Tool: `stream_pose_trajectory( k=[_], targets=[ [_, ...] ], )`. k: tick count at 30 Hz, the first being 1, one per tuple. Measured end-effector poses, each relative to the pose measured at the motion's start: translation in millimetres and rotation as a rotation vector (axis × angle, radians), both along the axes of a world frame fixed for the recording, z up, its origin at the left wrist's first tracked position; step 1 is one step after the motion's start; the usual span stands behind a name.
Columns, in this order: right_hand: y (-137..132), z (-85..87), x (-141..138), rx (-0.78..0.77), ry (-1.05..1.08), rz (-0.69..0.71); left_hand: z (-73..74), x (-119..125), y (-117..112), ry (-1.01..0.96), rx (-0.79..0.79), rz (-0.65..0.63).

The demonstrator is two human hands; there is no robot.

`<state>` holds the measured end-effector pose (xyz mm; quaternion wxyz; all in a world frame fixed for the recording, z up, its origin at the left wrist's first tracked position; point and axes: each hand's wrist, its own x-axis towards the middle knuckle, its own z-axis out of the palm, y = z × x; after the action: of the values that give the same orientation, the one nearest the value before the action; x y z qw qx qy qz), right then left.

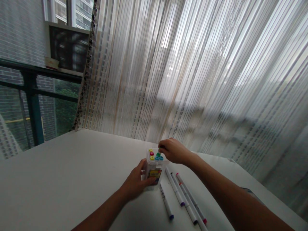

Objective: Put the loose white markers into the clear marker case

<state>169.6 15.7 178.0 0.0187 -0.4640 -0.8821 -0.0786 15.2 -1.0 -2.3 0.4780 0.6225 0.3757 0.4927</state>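
A clear plastic marker case (156,164) with a yellow and dark label stands upright on the white table. Several markers stand inside, their yellow, red, blue and green ends at the top. My left hand (137,179) is wrapped round the case's left side and front, thumb across the label. Over the open top, my right hand (172,150) has its fingers pinched at a green-capped marker (158,154) near the back right corner; the fingertips are partly hidden. Beside the case lies a white marker (166,202) with a dark blue end.
Several more white markers (187,200) lie side by side to the right of the case, under my right forearm. A dark object (251,192) is partly hidden behind that forearm. A striped sheer curtain (154,80) hangs along the table's (72,179) far edge, with a dark railing (33,96) at the left.
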Motion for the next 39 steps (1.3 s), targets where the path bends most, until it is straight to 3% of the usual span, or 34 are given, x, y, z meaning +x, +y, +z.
stream_pose_trajectory(
  k=[11,32,39],
  targets=[
    [-2.6,-0.7,-16.8,-0.062,0.052,0.030,6.7,0.2,-3.5,0.030,0.029,0.019],
    [-6.0,2.7,-17.2,-0.159,0.057,-0.001,3.0,-0.4,-1.7,0.036,0.025,-0.003],
    [-5.2,3.0,-15.1,-0.257,0.124,-0.029,1.4,0.4,-1.6,0.040,0.035,0.015]
  ],
)
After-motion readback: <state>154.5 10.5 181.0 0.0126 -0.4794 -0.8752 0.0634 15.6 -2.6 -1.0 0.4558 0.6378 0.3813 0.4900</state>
